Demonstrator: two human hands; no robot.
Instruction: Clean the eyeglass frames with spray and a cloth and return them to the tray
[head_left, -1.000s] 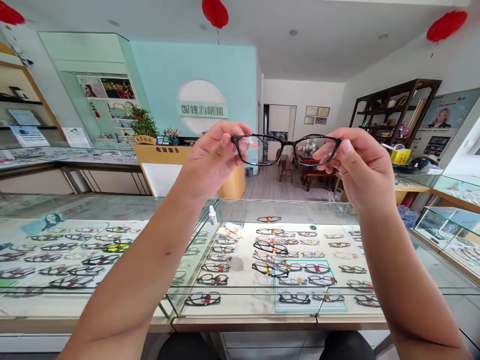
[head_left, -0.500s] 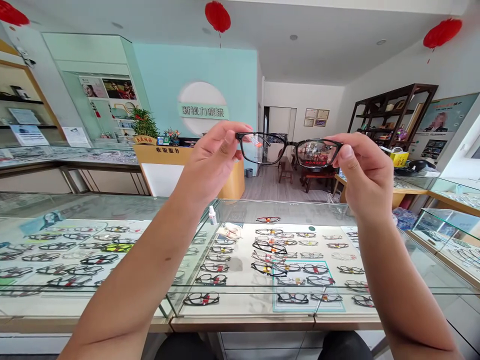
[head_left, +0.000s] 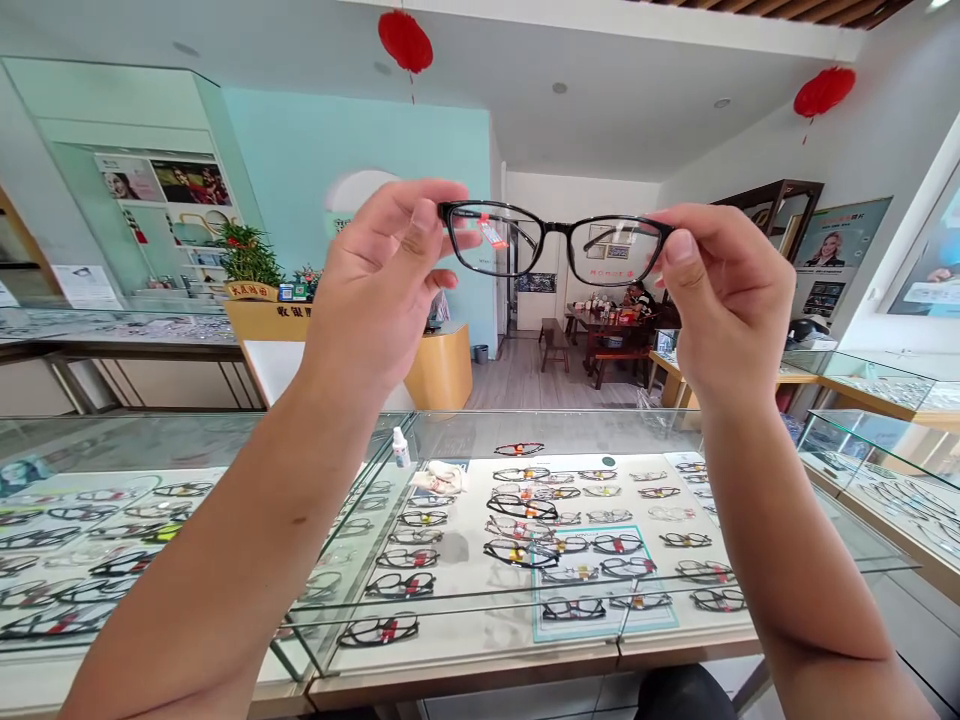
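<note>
A pair of black-framed eyeglasses (head_left: 556,228) is held up in front of me, above the glass counter, its lenses facing me. My left hand (head_left: 394,265) pinches the left end of the frame between thumb and fingers. At the opposite end, my right hand (head_left: 724,290) has its thumb and forefinger closed on the frame's corner. A red-and-white tag (head_left: 493,232) shows through the left lens, and small red lettering sits low on the right lens. Both temples point away from me, seen partly through the lenses.
Below my arms stands a glass display case (head_left: 480,655) with rows of eyeglasses inside. A white spray bottle (head_left: 401,448) and a crumpled cloth (head_left: 442,478) are toward its back. Beyond are a service counter (head_left: 262,325), a wooden table (head_left: 600,318) and another showcase (head_left: 885,460) at right.
Both hands have raised the eyeglasses and brought them closer, so they look larger. The view has turned slightly to the right. The grip at both ends stays the same.
</note>
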